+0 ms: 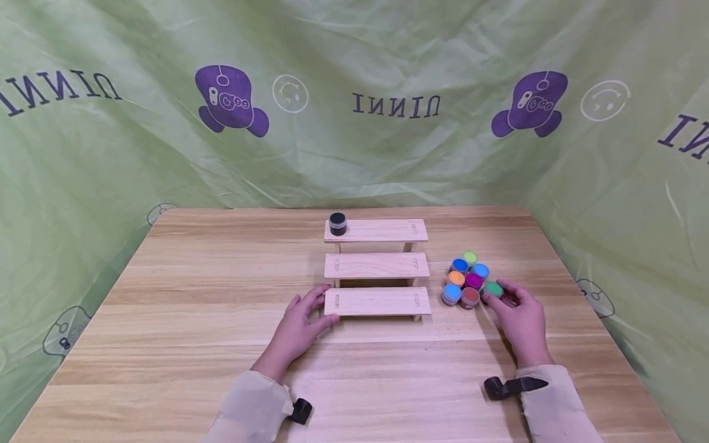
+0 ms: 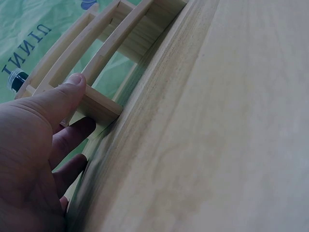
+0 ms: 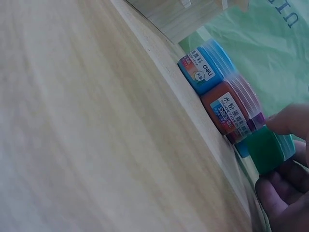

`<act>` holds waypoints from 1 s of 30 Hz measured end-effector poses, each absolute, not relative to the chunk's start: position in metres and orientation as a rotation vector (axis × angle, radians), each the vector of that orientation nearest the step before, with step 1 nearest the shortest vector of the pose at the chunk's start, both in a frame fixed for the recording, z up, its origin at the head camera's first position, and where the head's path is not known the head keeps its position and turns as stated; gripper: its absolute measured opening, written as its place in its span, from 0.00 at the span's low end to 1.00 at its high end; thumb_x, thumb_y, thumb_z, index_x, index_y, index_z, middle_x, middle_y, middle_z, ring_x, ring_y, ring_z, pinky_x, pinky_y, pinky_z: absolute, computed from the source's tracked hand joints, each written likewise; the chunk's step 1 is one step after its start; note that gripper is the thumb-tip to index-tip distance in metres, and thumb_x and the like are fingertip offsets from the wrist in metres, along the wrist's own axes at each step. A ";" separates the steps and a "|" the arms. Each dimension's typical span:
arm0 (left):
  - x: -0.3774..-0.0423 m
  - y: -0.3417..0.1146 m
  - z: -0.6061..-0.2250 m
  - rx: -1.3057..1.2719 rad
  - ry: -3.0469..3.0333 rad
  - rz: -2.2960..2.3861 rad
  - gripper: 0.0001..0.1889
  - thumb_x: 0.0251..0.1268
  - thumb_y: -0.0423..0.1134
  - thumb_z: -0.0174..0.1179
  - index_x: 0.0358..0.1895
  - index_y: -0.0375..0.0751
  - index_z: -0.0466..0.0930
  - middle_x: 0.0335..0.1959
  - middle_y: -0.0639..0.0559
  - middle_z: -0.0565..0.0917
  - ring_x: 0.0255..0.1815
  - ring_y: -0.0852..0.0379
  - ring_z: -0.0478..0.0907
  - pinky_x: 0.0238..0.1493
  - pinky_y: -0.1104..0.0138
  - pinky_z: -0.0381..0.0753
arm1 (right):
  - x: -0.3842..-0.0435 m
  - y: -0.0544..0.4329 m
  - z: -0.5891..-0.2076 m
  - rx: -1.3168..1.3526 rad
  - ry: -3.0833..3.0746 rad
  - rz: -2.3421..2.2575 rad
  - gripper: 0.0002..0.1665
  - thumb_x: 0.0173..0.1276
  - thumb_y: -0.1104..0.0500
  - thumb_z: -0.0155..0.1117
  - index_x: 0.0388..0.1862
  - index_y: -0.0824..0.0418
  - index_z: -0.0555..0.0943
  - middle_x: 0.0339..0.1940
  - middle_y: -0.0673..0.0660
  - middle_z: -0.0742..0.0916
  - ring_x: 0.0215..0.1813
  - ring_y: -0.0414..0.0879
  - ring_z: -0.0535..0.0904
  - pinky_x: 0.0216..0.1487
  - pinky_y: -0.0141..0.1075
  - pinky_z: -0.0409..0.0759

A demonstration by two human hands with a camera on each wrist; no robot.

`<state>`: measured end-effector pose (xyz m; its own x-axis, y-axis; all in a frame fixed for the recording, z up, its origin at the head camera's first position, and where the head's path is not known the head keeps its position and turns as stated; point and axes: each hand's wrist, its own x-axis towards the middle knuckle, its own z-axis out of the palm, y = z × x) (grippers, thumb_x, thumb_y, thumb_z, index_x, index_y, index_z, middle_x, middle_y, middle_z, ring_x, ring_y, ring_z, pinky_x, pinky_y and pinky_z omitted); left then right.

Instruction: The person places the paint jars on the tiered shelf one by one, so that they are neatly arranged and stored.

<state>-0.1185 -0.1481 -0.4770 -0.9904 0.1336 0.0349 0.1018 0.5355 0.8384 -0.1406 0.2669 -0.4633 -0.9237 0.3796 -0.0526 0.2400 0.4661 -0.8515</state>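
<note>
A three-step wooden display rack (image 1: 376, 301) stands mid-table, with a black-lidded paint jar (image 1: 338, 224) at the left end of its top step. My left hand (image 1: 301, 326) grips the left end of the lowest step, thumb at the front edge and fingers round behind. In the left wrist view the thumb (image 2: 72, 92) presses on the wood of the rack (image 2: 101, 104). To the right, my right hand (image 1: 520, 317) pinches a green gouache jar (image 1: 492, 290) between thumb and fingers. The green jar (image 3: 268, 150) sits beside a brown jar (image 3: 231, 108) in the right wrist view.
Several more paint jars cluster right of the rack, among them a magenta jar (image 1: 473, 281), an orange jar (image 1: 456, 279) and a light green jar (image 1: 469, 258). A green printed cloth (image 1: 332, 154) hangs around the back and sides of the wooden table (image 1: 194, 295).
</note>
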 end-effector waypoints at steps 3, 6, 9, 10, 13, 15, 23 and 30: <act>-0.119 -0.148 -0.477 0.211 2.723 1.489 0.37 0.60 0.44 0.72 0.73 0.47 0.69 0.59 0.45 0.83 0.66 0.49 0.76 0.80 0.53 0.35 | -0.141 0.266 -0.462 -0.543 -2.519 1.484 0.34 0.69 0.52 0.70 0.70 0.63 0.74 0.66 0.64 0.79 0.61 0.51 0.79 0.51 0.20 0.77; -0.119 -0.148 -0.478 0.216 2.723 1.495 0.37 0.60 0.44 0.72 0.73 0.47 0.69 0.59 0.45 0.83 0.66 0.49 0.76 0.80 0.53 0.35 | -0.141 0.266 -0.462 -0.547 -2.474 1.497 0.33 0.68 0.52 0.70 0.69 0.62 0.75 0.66 0.62 0.79 0.58 0.47 0.81 0.49 0.19 0.77; -0.119 -0.149 -0.479 0.219 2.725 1.500 0.37 0.60 0.44 0.72 0.73 0.47 0.69 0.59 0.45 0.83 0.66 0.49 0.76 0.80 0.53 0.35 | -0.141 0.265 -0.462 -0.560 -2.454 1.486 0.33 0.68 0.50 0.71 0.69 0.61 0.76 0.66 0.61 0.79 0.58 0.46 0.81 0.49 0.18 0.77; -0.119 -0.149 -0.479 0.220 2.725 1.501 0.37 0.60 0.44 0.72 0.73 0.46 0.69 0.59 0.46 0.83 0.66 0.49 0.76 0.80 0.53 0.35 | -0.141 0.265 -0.462 -0.565 -2.454 1.479 0.33 0.68 0.50 0.71 0.69 0.60 0.76 0.66 0.60 0.79 0.59 0.47 0.80 0.49 0.19 0.77; -0.119 -0.149 -0.479 0.223 2.723 1.504 0.37 0.60 0.44 0.72 0.73 0.46 0.69 0.59 0.45 0.83 0.66 0.49 0.76 0.80 0.52 0.35 | -0.140 0.264 -0.461 -0.578 -2.457 1.468 0.34 0.68 0.48 0.71 0.69 0.59 0.76 0.66 0.59 0.80 0.63 0.50 0.78 0.52 0.20 0.76; -0.119 -0.149 -0.479 0.225 2.721 1.504 0.37 0.60 0.45 0.72 0.73 0.47 0.69 0.59 0.45 0.83 0.66 0.49 0.76 0.80 0.52 0.35 | -0.140 0.264 -0.460 -0.589 -2.459 1.471 0.34 0.68 0.48 0.71 0.69 0.58 0.76 0.66 0.58 0.80 0.64 0.50 0.76 0.54 0.23 0.76; -0.119 -0.149 -0.479 0.229 2.719 1.507 0.37 0.60 0.45 0.72 0.72 0.48 0.69 0.59 0.46 0.83 0.65 0.50 0.77 0.80 0.52 0.35 | -0.138 0.261 -0.456 -0.585 -2.448 1.502 0.35 0.68 0.48 0.71 0.70 0.57 0.75 0.68 0.58 0.78 0.67 0.51 0.74 0.65 0.34 0.75; -0.120 -0.149 -0.479 0.226 2.719 1.506 0.36 0.60 0.46 0.72 0.72 0.48 0.70 0.59 0.45 0.84 0.65 0.50 0.77 0.80 0.52 0.36 | -0.138 0.259 -0.454 -0.568 -2.404 1.566 0.35 0.68 0.50 0.71 0.71 0.58 0.74 0.69 0.59 0.77 0.65 0.51 0.76 0.54 0.21 0.77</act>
<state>-0.1197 -0.1486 -0.4787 -0.9892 0.1385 0.0484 0.1145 0.5226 0.8448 -0.1381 0.2589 -0.4544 -0.9020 0.4308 -0.0290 0.2007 0.3590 -0.9115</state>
